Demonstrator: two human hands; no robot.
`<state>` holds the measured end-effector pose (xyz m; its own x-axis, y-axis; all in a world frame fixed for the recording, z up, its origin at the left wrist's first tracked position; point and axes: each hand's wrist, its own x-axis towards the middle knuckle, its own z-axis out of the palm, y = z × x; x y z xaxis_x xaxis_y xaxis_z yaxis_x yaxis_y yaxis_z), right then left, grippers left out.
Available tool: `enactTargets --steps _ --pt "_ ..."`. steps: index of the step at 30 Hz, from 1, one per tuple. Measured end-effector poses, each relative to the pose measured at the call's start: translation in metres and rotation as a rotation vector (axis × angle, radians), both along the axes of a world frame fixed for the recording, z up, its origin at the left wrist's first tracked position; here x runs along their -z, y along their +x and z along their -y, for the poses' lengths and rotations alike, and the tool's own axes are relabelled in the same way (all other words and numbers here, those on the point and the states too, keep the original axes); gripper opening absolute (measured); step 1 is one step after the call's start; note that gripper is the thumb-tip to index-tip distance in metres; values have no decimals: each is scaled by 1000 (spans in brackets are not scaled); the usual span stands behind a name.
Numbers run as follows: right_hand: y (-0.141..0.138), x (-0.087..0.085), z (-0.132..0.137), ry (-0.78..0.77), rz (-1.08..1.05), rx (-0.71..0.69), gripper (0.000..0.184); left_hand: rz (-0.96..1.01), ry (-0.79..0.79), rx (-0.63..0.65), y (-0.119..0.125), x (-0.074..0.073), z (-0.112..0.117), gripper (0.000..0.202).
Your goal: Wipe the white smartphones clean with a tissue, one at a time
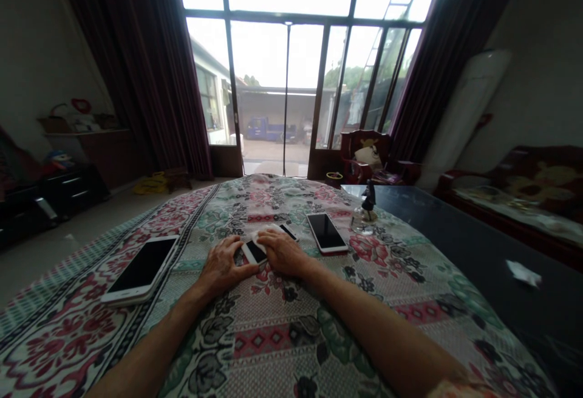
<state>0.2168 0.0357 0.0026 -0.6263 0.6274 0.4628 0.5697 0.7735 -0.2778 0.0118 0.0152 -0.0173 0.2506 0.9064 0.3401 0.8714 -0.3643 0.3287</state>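
Note:
A white smartphone (253, 252) with a dark screen lies slantwise on the patterned tablecloth (259, 337). My left hand (225, 262) grips its near left end, thumb and fingers at the edges. On its screen my right hand (280, 251) presses a white tissue (261, 235), which its fingers mostly cover. The far right end of this phone shows beyond my right hand. Just right of my hands lies another white phone (327, 232), screen up. To the left, a larger white phone (143, 269) rests screen up, seemingly on top of another flat white object.
A small clear container (361, 222) stands at the table's right side, near a dark upright object (368, 199). Farther right, a crumpled white tissue (523, 273) lies on a dark tabletop (464, 252). Glass doors (282, 100) and a wooden chair (367, 155) are beyond.

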Motion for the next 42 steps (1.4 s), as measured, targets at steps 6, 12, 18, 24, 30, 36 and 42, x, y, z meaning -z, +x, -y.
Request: enactTargets --steps 6,12,18,24,30,36,42 --pt "23 0 -13 -31 5 355 31 24 -4 -10 1 -3 1 68" --pt "20 1 -11 -10 38 383 29 69 8 -21 2 -2 2 68" --pt "4 2 -2 22 41 196 27 91 7 -5 2 -4 2 65" --pt "-5 7 3 59 51 95 31 85 -11 17 1 -4 2 65" --pt "-12 7 3 49 69 61 32 78 -17 25 2 -7 4 61" --pt "-18 2 9 29 76 73 31 36 -47 27 2 -7 4 63" --pt "-27 7 11 -1 74 95 32 -27 -122 1 0 -4 3 67"
